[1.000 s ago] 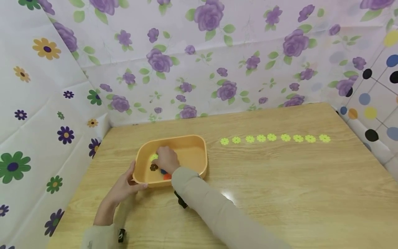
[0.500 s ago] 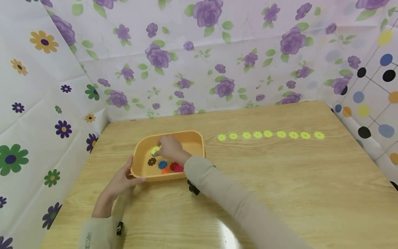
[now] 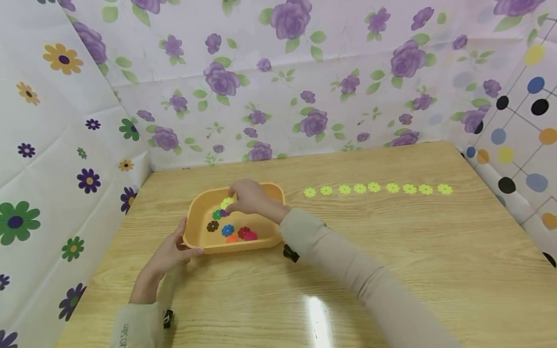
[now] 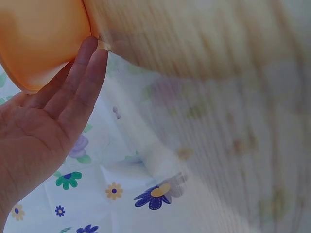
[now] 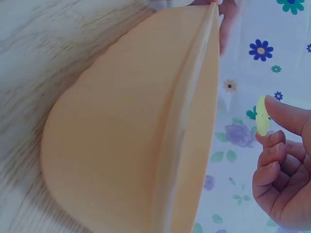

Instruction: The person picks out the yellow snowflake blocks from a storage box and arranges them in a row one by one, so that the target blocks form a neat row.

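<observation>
My right hand is over the far part of a yellow-orange plastic basin, pinching a yellow flower-shaped disc between thumb and forefinger. In the right wrist view the other fingers are curled into the palm. Below it in the basin lie a green disc and a purple disc, partly overlapping. Brown, blue, dark red, pink and orange discs lie nearer the front. My left hand holds the basin's front left corner, fingers along its outer wall.
Several yellow flower-shaped discs lie in a row across the wooden table, right of the basin. Behind stands a wall covering with purple roses. Flower-patterned cloth borders the left side, and a dotted one the right.
My right hand has risen from the basin's floor and moved right, carrying the yellow disc, so more coloured discs show. The left hand keeps its hold on the corner. The head view has shifted slightly.
</observation>
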Demonstrator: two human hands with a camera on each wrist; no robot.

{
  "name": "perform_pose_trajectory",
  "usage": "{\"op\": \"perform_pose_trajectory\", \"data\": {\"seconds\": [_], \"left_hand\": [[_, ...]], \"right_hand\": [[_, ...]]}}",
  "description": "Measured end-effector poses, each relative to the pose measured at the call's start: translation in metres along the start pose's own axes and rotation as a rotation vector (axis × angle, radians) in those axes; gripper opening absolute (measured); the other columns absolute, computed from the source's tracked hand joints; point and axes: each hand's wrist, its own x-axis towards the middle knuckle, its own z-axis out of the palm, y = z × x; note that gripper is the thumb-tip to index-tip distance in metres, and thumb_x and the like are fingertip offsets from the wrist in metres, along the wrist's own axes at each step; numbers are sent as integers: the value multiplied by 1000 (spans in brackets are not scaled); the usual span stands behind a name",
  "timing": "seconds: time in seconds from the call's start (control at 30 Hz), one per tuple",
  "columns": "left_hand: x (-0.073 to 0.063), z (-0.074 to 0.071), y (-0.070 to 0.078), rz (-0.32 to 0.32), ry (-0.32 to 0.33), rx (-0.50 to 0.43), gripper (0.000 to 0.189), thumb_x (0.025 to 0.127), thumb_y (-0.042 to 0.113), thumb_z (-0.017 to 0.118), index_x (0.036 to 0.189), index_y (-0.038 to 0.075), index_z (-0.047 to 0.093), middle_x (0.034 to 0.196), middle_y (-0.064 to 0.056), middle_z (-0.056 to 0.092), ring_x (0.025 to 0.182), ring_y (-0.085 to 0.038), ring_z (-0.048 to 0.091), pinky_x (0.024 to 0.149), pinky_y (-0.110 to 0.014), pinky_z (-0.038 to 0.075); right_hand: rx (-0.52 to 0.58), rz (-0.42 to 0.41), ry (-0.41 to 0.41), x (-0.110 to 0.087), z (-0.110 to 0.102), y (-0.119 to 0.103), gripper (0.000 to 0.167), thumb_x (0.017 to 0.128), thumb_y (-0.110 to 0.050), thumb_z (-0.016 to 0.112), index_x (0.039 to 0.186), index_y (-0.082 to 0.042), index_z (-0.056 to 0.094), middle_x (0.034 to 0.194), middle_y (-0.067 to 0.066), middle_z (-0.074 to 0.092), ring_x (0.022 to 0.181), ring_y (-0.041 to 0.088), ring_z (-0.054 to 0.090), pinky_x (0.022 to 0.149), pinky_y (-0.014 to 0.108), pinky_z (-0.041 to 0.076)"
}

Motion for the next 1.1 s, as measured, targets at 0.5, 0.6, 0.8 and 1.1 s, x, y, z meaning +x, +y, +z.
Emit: {"op": "perform_pose_trajectory", "data": {"seconds": [0.5, 0.6, 0.8, 1.1], "left_hand": [[-1, 1, 0, 0, 0, 0, 101, 81, 18, 70, 145, 7, -7, 138, -35, 27, 91, -26, 57, 58, -32, 49], [-1, 1, 1, -3, -1, 12, 101, 81, 18, 70, 145, 5, -8, 135, -36, 30, 92, -27, 57, 59, -32, 49], [-2, 0, 2, -6, -2, 16, 100, 82, 18, 69, 144, 3, -8, 138, -36, 25, 93, -28, 57, 60, -31, 49], [-1, 1, 4, 0, -7, 5, 100, 82, 17, 69, 144, 3, -8, 139, -36, 23, 93, -27, 56, 59, -30, 48]], "right_hand": [[7, -8, 121, -46, -16, 44, 37, 81, -29, 69, 110, -6, 65, 65, -2, 55, 58, 10, 47, 52, 21, 36], [13, 8, 151, -56, -20, 55, 38, 80, -29, 70, 111, -6, 65, 63, -3, 55, 56, 10, 47, 50, 21, 36], [9, 35, 209, -76, -30, 82, 41, 80, -28, 71, 112, -3, 63, 62, -3, 55, 55, 10, 48, 51, 23, 39], [-26, 69, 333, -113, -47, 128, 38, 79, -24, 72, 108, 0, 64, 61, -1, 56, 53, 11, 47, 51, 26, 40]]}}
